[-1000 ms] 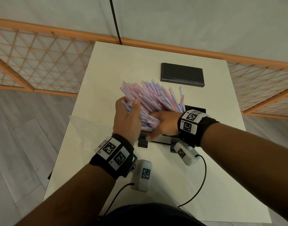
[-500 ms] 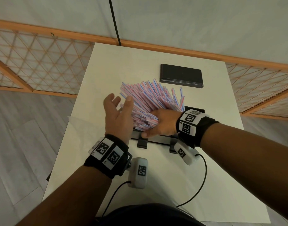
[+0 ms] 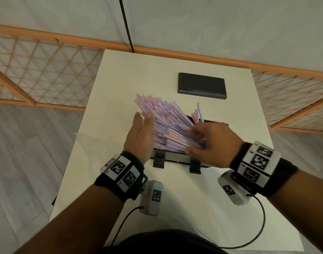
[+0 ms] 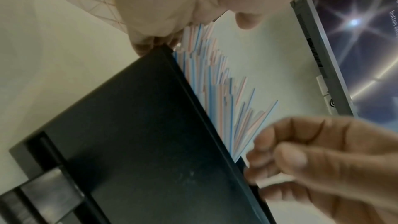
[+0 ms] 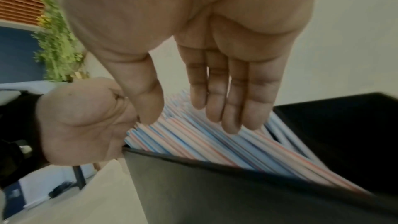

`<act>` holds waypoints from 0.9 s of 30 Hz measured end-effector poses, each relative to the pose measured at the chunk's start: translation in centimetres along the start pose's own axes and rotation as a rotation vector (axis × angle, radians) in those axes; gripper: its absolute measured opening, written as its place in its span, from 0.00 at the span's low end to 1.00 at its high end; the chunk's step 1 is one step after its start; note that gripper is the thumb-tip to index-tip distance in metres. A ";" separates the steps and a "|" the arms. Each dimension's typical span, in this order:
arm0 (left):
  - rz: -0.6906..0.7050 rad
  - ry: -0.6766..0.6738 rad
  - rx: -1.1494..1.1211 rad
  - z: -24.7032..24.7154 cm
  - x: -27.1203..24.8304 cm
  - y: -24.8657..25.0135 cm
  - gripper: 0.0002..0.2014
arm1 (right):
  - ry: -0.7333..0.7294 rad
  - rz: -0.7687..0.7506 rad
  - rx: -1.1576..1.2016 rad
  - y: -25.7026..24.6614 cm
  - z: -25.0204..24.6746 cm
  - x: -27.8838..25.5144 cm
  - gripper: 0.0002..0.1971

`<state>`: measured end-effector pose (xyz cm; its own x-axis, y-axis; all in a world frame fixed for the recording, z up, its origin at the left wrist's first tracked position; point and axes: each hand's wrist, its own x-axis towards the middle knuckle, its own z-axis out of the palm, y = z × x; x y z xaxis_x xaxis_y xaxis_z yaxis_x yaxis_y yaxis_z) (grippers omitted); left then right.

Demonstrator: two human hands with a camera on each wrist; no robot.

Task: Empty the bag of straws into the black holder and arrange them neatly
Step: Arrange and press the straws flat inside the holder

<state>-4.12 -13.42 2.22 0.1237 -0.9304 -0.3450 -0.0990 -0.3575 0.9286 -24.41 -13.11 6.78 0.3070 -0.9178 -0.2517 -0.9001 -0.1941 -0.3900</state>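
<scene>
Several pink, blue and white striped straws [image 3: 166, 125] stand in the black holder [image 3: 175, 159] at mid-table and lean in a fan toward the back left. My left hand [image 3: 143, 123] is flat, palm against the left side of the bundle. My right hand [image 3: 195, 142] rests on the lower right part of the straws just above the holder's rim. In the right wrist view its fingers [image 5: 232, 100] lie straight over the straws [image 5: 204, 142]. The left wrist view shows the holder's front wall [image 4: 129, 134] with the straws [image 4: 215, 91] rising behind it.
A flat black rectangular piece [image 3: 202, 86] lies at the back of the white table [image 3: 120, 79]. A clear bag or sheet [image 3: 94, 142] hangs off the table's left edge. Orange lattice panels run behind and beside the table. A lit screen [image 4: 355, 40] shows in the left wrist view.
My left hand let go of the straw bundle, opened, and now lies flat against its left side. My right hand slid to the right along the base of the straws.
</scene>
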 end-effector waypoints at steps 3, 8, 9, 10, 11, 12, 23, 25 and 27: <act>-0.016 -0.080 0.026 0.2 -0.2 0.3 0.47 | -0.171 0.125 -0.028 1.4 0.8 -0.7 0.21; 0.001 0.023 0.041 0.8 -0.7 0.7 0.33 | -0.213 0.003 0.077 0.9 3.2 0.3 0.24; 0.003 0.042 0.058 0.9 -0.7 0.7 0.30 | -0.223 0.020 0.065 0.9 3.5 0.7 0.21; 0.012 0.049 0.059 0.9 -0.8 0.7 0.28 | -0.234 0.051 0.034 0.9 3.7 1.0 0.20; 0.011 0.050 0.059 0.9 -0.8 0.6 0.27 | -0.245 0.084 -0.001 0.9 4.0 1.3 0.21; 0.010 0.043 0.064 0.8 -0.9 0.7 0.28 | -0.257 0.112 -0.024 0.9 4.3 1.5 0.23; -0.050 -0.018 0.105 0.4 -0.9 0.0 0.36 | -0.377 0.149 -0.039 -0.9 4.2 3.3 0.36; -0.055 -0.054 0.090 0.3 -0.7 -0.2 0.44 | -0.417 0.157 -0.013 -1.3 3.7 3.7 0.33; -0.055 -0.044 0.073 0.3 -0.6 -0.1 0.44 | -0.443 0.172 -0.019 -1.5 3.3 4.0 0.30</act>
<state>-4.51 -12.82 2.26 0.0878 -0.9111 -0.4027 -0.1656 -0.4120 0.8960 -20.81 -15.30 3.42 0.2516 -0.7021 -0.6662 -0.9536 -0.0620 -0.2947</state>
